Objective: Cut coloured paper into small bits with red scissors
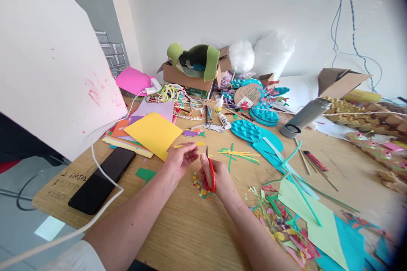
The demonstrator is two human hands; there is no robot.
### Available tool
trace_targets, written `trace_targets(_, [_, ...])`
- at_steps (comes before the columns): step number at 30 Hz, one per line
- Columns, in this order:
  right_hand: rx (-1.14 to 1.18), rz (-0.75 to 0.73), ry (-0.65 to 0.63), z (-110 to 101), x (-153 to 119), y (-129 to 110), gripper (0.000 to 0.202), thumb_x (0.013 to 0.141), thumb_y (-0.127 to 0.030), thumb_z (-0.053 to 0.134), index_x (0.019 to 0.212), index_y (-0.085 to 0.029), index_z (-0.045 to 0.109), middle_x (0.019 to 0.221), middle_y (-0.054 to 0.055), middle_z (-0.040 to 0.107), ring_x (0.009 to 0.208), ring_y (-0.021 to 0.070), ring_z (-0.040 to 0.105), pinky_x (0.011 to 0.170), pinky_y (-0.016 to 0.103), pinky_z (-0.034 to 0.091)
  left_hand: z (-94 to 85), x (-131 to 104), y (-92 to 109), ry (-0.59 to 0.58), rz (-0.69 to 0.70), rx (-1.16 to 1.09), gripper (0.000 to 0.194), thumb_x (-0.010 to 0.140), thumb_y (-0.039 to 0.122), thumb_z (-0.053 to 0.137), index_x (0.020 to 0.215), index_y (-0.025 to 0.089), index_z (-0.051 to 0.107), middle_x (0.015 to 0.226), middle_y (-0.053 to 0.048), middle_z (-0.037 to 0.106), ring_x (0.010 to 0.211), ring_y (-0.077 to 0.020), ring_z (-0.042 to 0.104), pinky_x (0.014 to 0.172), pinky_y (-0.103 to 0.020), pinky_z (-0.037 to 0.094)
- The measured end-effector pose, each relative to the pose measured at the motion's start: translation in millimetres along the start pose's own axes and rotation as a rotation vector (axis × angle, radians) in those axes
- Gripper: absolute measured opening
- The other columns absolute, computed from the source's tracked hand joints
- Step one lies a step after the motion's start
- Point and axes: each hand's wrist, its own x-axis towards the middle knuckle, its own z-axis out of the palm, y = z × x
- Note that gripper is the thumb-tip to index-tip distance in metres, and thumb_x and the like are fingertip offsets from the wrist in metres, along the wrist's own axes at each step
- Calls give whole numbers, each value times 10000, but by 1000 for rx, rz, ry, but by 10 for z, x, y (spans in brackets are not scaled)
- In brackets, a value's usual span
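Observation:
Red-handled scissors (212, 174) are gripped in my right hand (219, 175), their blades pointing up and away from me. My left hand (182, 159) pinches a narrow yellow paper strip (184, 145) just left of the blades. Below the hands lies a little pile of small coloured paper bits (202, 185), partly hidden by my right hand. Beyond and to the right, thin green and yellow paper strips (240, 154) lie crossed on the wooden table (190, 228). A yellow sheet (154, 133) tops the paper stack left of my left hand.
A black phone (101, 180) and a white cable (110, 197) lie at the left. Coloured paper scraps (282, 228) spread at the right front. Farther back stand a metal flask (305, 117), glue bottles (224, 121) and a cardboard box (187, 77).

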Motion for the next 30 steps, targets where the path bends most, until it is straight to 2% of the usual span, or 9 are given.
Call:
trace_targets(9, [-135,-64,40,5,12,30,631,840,-714,337,627,-157,542,526,38,590,422,118,527,411,198,347,41,-87,-98,27,-108,-91,132,586,98,738,680,132,652,624,-7,658,547,-91,595,577,-208,474])
trace_targets(15, [-86,-55,53,3,21,41,602,852,-697,342,633,-170,535,503,32,581,404,125,521,390,198,325,87,-163,-151,9,-157,-129,119,610,98,721,718,118,675,714,-51,695,657,-123,637,623,-213,488])
trace_targets(22, [-68,-96,54,-8,7,19,597,867,-677,341,591,-172,500,477,28,552,397,119,510,390,190,328,86,-186,-202,-24,-210,-135,138,607,149,750,712,122,664,689,-36,685,592,-120,613,556,-223,455])
trace_targets(30, [-58,-105,81,-9,18,30,620,858,-693,338,596,-163,524,484,32,562,392,118,512,375,183,330,114,-217,-221,-8,-234,-146,121,623,152,741,707,121,660,667,-31,678,578,-121,611,553,-227,454])
